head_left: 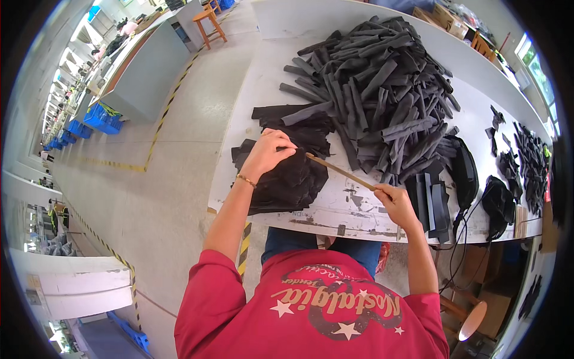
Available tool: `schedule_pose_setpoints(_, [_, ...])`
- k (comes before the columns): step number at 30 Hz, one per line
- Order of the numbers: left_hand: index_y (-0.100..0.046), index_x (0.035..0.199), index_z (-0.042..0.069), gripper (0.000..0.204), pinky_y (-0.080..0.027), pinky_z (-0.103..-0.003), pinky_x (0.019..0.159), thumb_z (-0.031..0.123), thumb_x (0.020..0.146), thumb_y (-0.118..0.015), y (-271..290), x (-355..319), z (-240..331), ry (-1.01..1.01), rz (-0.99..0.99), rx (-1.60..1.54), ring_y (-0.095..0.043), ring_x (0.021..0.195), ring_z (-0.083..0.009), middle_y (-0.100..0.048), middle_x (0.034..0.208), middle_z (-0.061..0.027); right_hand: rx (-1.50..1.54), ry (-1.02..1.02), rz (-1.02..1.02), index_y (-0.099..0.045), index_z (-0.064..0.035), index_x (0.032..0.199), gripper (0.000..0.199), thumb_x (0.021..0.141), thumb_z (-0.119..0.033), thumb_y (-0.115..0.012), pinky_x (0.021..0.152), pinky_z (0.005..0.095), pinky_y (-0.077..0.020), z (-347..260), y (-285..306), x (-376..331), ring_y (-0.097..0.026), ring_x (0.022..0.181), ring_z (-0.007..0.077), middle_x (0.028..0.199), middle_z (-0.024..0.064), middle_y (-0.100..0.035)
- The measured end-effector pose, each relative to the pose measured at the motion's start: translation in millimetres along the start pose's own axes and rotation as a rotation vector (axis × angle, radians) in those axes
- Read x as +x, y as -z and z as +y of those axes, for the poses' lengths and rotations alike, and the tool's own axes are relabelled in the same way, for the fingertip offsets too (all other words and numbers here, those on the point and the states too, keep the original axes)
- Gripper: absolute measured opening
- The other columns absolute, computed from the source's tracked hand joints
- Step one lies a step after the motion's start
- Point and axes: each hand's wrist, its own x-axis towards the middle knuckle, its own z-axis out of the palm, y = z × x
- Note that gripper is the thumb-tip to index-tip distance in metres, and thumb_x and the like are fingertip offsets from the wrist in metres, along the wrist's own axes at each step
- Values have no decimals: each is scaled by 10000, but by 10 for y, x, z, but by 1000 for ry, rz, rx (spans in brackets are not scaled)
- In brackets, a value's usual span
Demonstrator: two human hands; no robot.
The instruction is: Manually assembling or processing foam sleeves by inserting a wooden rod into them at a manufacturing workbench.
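My right hand (pixel 396 206) is closed around one end of a thin, flat wooden stick (pixel 344 169). The stick slants up and left, and its far tip meets dark cloth beside my left fingertips. My left hand (pixel 269 154) is pinched at the edge of a black fabric piece; how much cloth lies between the fingers is hidden. Under and around that hand lies a stack of flat black fabric pieces (pixel 287 188). Behind it, more black cloth (pixel 320 128) is spread. A big heap of rolled dark grey fabric tubes (pixel 382 90) rises beyond my hands.
The white table (pixel 323 218) has a raised back board (pixel 478 96). At right lie folded dark strips (pixel 430 206), black pouches (pixel 463 173) with cords, and another dark pile (pixel 529 161). A wooden stool (pixel 472 320) stands low right; blue crates (pixel 103 118) sit across the aisle.
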Motion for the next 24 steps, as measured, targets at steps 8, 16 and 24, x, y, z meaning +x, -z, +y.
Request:
schedule_pose_setpoints(8, [-715, 796, 122, 82, -328, -407, 1012, 162, 724, -718, -355, -22, 641, -322, 38, 43, -442, 1190, -274, -617, 1054, -6, 24, 62, -15, -627, -30, 1059, 217, 893, -162, -578, 579, 326, -442, -257, -464, 232, -564, 585, 226, 698, 152, -613])
schedule_pose_setpoints(16, [-583, 1027, -2, 275, -504, -367, 802, 186, 848, -672, -534, -335, 712, 258, 572, -1340, -600, 880, -246, -597, 959, -121, 487, -3, -11, -608, -2, 1029, 182, 937, -149, -554, 535, 224, -329, -343, -1056, 69, -365, 615, 64, 648, -27, -415])
schedule_pose_setpoints(24, [-627, 901, 13, 210, -539, -353, 625, 220, 876, -657, -850, -277, 924, 563, 685, -1741, -609, 627, -188, -635, 763, -90, 237, -4, 243, -596, 9, 990, 173, 941, -121, -494, 505, 320, -388, -586, -1448, -128, -460, 519, 169, 593, 118, -504])
